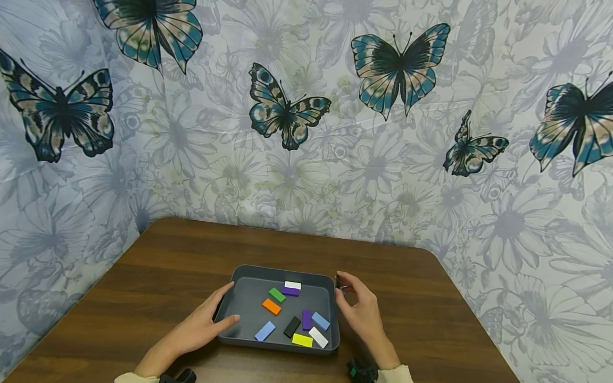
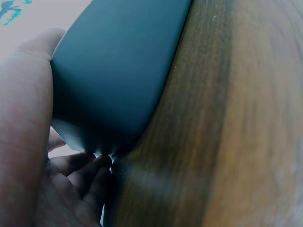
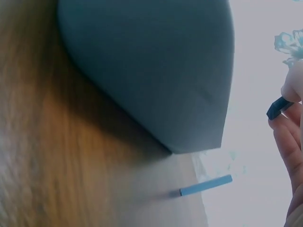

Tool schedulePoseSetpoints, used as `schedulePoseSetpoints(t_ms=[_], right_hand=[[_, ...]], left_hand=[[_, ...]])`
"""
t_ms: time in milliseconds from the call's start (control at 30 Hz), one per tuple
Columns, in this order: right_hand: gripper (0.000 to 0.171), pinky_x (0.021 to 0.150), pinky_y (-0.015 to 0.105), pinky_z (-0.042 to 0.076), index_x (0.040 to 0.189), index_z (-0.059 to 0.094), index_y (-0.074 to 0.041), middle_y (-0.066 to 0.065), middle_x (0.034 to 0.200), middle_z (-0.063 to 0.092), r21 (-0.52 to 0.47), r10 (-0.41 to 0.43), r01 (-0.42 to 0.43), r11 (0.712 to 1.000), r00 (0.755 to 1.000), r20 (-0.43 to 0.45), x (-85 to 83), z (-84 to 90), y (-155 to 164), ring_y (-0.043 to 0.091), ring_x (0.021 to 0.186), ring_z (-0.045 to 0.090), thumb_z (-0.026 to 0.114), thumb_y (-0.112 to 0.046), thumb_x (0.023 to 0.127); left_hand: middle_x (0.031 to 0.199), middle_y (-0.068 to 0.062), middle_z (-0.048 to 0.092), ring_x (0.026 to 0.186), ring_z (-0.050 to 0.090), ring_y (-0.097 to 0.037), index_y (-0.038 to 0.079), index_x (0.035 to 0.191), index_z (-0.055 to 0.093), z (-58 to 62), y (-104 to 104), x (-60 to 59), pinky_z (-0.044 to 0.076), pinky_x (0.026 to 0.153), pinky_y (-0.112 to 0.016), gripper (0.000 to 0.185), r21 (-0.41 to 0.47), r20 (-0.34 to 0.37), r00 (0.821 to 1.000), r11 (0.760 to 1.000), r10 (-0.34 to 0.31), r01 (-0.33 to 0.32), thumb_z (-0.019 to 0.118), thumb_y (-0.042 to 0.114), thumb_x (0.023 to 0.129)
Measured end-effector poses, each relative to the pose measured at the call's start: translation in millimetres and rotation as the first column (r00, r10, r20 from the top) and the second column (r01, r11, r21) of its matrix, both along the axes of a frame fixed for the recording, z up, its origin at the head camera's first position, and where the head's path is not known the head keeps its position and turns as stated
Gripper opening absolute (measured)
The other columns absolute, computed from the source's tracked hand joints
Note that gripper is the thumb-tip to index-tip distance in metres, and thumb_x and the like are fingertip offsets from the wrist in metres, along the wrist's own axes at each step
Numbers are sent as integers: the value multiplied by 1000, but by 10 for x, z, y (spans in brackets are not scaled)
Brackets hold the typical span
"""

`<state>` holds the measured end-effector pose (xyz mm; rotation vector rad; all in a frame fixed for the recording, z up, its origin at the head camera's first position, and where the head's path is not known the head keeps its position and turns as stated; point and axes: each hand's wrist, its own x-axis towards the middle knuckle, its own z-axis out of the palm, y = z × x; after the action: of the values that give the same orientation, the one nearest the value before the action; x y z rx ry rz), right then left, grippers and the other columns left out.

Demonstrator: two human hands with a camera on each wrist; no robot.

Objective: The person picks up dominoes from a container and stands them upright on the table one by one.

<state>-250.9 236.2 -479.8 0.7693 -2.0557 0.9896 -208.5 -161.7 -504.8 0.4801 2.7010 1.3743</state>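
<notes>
Brown table point(image 1: 182, 255); left hand point(image 1: 202, 322) around gray tray point(image 1: 246, 306) rim, half-hidden dark block point(image 3: 276, 109) in pinch of right hand point(image 1: 362, 309)

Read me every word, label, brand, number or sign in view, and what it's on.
No readable text anywhere.
Tray: no lettering shows.
Coloured blocks: none seen.
Dark block in the right hand: partly covered, none seen.
Wall covering: pictures only.
Wrist devices: too small and dark to tell.

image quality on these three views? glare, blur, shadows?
Head: fairly even light, coloured blocks in the tray distinct. Left wrist: left hand in deep shadow at the fingers, table soft at right. Right wrist: backdrop nearly blown white, table blurred, but the dark block in the right hand stands out.
</notes>
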Motion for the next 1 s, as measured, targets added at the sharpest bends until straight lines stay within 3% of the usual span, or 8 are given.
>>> schedulePoseSetpoints(t_ms=[267, 533, 800, 1000], right_hand=[[50, 78, 29, 59, 128, 68, -2, 11, 105, 75, -39, -32, 31, 999, 999, -17, -38, -28, 69, 25, 89, 72, 75, 14, 81], [53, 72, 35, 59, 123, 68, 5, 16, 99, 74, -82, -82, 77, 994, 995, -59, -36, -5, 73, 31, 84, 72, 77, 23, 74], [48, 71, 36, 60, 118, 67, 13, 24, 96, 72, -93, -117, 111, 989, 991, -63, 124, 203, 5, 39, 82, 70, 74, 27, 73], [49, 70, 40, 60, 120, 67, 11, 23, 99, 73, -93, -142, 136, 986, 988, -56, 79, 136, 59, 37, 83, 71, 74, 27, 74]], left_hand=[[167, -26, 23, 150, 27, -51, 10, 165, 21, 18, 2, 1, 30, 112, -73, 88, -4, 8, 1000, 1000, 5, -5, 66, 49, 99], [167, -25, 25, 150, 29, -51, 10, 164, 23, 24, 5, 5, 31, 112, -72, 89, -13, -2, 1000, 1000, 13, -13, 67, 50, 98], [167, -25, 25, 150, 29, -51, 10, 164, 23, 13, 1, 4, 31, 112, -72, 88, -11, -8, 1000, 1000, 11, -11, 67, 49, 98], [166, -25, 25, 150, 29, -51, 10, 164, 23, 9, -1, 2, 31, 112, -72, 88, -11, -17, 1000, 1000, 9, -9, 67, 49, 99]])
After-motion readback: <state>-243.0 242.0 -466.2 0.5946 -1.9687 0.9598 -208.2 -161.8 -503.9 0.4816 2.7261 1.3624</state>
